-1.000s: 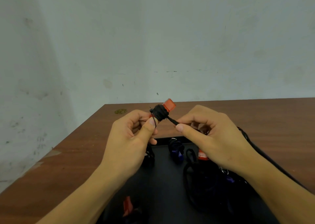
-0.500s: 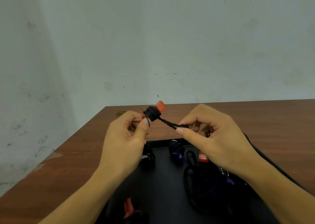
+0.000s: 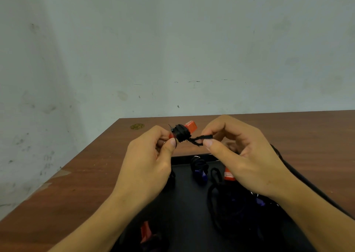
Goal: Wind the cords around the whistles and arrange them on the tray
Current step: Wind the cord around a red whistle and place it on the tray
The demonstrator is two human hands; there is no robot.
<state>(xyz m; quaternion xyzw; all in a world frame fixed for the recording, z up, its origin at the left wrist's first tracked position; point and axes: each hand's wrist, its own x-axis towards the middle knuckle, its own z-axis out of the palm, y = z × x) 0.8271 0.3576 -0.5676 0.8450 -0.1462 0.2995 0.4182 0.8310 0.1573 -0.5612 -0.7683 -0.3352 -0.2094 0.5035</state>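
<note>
Whistles already bundled lie on the black tray: an orange wound whistle at 6 o'clock, a purple wound whistle further back, loose cords at 4 o'clock. Above them, the left hand pinches the orange whistle, its body thick with black cord. The right hand pinches the short cord tail. Slack here could let the coils spring loose before the tail is tucked. Beyond stretches the tabletop.
</note>
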